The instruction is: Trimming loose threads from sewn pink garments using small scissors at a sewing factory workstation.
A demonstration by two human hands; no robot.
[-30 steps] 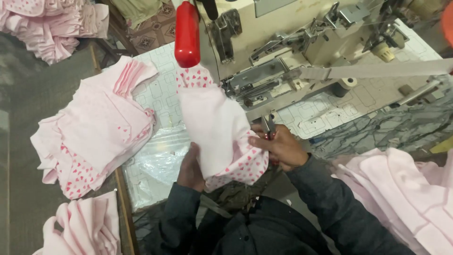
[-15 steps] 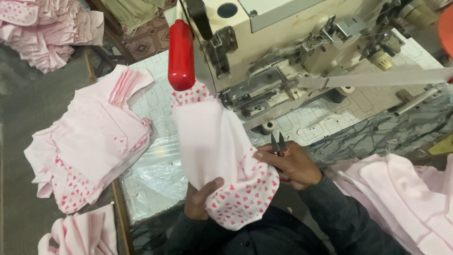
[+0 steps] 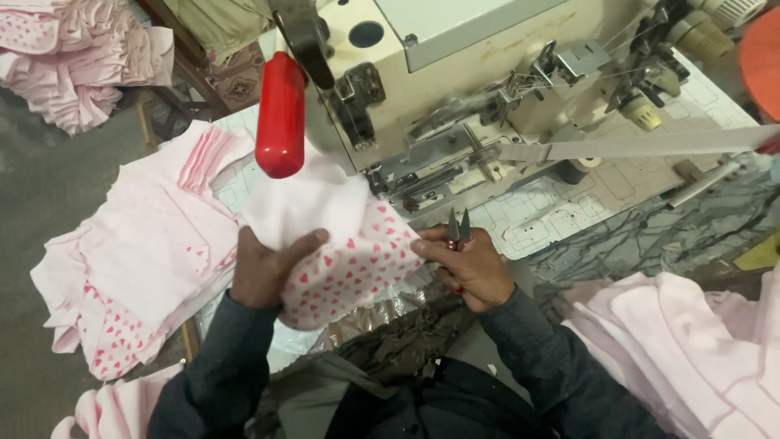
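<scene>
single view, head-worn camera, looking steeply down and a little forward from above the person's own chest. close range: left hand and right hand sit mid-frame, dark sleeves run in from the bottom edge. sewing machine fills the top centre, cropped by the upper edge. floor shows along the left side, stacked pink cloth lower left. no second view to compare.
</scene>
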